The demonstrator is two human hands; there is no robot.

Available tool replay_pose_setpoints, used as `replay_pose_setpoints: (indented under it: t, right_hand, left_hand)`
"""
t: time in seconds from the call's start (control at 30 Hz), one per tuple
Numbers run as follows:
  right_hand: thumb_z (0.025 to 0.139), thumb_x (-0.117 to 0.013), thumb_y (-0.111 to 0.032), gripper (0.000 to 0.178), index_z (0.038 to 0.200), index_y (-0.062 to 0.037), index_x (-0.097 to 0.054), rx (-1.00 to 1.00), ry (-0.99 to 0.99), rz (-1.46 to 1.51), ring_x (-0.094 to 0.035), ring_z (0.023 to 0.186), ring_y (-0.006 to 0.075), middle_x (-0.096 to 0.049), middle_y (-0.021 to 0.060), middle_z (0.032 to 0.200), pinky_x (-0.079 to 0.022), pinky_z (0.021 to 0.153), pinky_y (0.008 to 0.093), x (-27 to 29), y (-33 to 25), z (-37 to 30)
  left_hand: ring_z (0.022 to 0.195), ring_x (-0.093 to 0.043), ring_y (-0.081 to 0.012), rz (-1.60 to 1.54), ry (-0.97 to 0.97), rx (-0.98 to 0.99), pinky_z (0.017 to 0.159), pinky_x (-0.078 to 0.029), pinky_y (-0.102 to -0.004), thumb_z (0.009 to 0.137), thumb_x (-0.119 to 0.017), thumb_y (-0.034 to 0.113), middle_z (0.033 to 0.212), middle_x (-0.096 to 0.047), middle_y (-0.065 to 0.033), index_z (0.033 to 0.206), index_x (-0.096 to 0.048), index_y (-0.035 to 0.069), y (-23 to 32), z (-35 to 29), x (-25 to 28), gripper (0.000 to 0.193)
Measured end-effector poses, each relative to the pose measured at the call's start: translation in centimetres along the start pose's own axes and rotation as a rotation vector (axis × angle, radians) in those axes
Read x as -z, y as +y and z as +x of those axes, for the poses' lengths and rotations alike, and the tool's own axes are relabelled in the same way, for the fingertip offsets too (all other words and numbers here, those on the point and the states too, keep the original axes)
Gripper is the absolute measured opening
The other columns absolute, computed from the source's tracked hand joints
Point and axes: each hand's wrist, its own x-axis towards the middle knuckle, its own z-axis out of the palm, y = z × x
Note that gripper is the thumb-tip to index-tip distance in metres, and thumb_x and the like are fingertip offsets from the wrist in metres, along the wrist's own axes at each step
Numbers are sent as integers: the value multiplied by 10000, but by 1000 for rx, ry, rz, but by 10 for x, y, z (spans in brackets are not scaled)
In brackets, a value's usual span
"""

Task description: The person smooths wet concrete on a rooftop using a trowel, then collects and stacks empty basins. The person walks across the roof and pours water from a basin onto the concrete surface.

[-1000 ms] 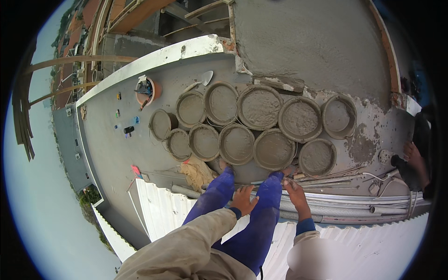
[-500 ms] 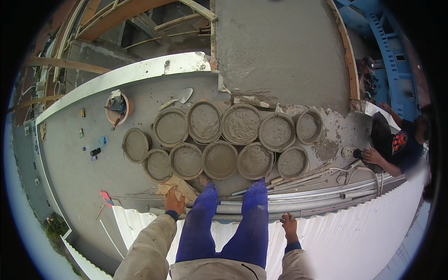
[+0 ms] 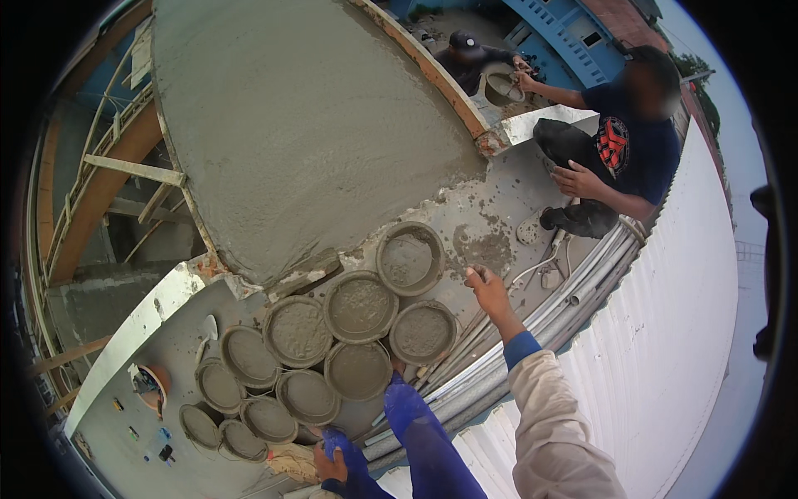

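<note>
My right hand (image 3: 490, 298) reaches forward over the concrete floor, its fingers apart with nothing in them. It is beside a cluster of round buckets filled with wet grey mortar; nearest are the bucket (image 3: 423, 333) to its left and the less full bucket (image 3: 410, 259) beyond. Low down, my left hand (image 3: 331, 464) is by my blue trouser leg, next to a crumpled brown paper sack (image 3: 291, 462). Its fingers look loosely spread, and I see nothing held.
A crouching person (image 3: 615, 150) at the right and another person (image 3: 465, 62) past the slab edge have hands at a bucket (image 3: 504, 86). Metal pipes (image 3: 540, 303) lie along white corrugated sheeting (image 3: 657, 333). Wet concrete (image 3: 291, 125) spreads ahead. A trowel (image 3: 208, 330) and a tool bucket (image 3: 158, 384) are left.
My view has swung right, so the buckets appear lower and further left. My right hand has moved up and forward toward them. Both people and the bucket at their hands now show clearly.
</note>
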Motion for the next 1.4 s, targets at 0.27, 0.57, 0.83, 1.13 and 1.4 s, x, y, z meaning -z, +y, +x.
replay_pose_setpoints:
  t: [0.27, 0.57, 0.83, 1.13, 1.4]
  right_hand:
    - [993, -600, -465, 551, 1289, 0, -602, 12, 157, 269, -658, 1033, 187, -696, 86, 1167, -474, 921, 313, 107, -69, 139]
    - [988, -619, -470, 594, 1389, -46, -509, 206, 165, 492, -557, 1242, 183, -613, 67, 1342, -402, 1022, 338, 167, -178, 234]
    - [870, -728, -568, 932, 1464, 35, -337, 159, 341, 858, -441, 1328, 274, -439, 176, 1458, -326, 1093, 366, 215, -268, 321]
    - [1029, -571, -437, 364, 978, -83, -501, 92, 216, 930, -296, 509, 58, -328, -38, 656, -384, 545, 226, 190, -144, 188]
    - [1025, -566, -481, 459, 754, -128, -455, -92, 76, 196, -272, 557, 51, -314, -63, 648, -229, 520, 265, 53, -25, -18]
  left_hand:
    - [1357, -443, -400, -435, -299, -219, 1130, -335, -439, 978, -602, 325, 1431, -474, -279, 1435, -396, -83, 242, 20, -33, 647]
    - [1143, -583, -349, -94, -99, -57, 1000, -439, -436, 931, -646, 210, 1223, -595, -236, 1345, -472, -36, 101, 31, 16, 512]
    - [1033, -644, -327, 108, 108, 130, 936, -490, -422, 888, -694, 196, 1095, -663, -191, 1255, -528, -8, 4, -26, 80, 451]
    - [1087, -619, -421, 182, 73, 218, 968, -487, -477, 896, -699, 278, 1197, -652, -250, 1346, -501, 4, -8, -65, 65, 563]
    - [1260, -508, -421, 204, 105, 384, 1082, -407, -477, 909, -690, 300, 1335, -601, -191, 1356, -524, 49, -49, -111, 92, 539]
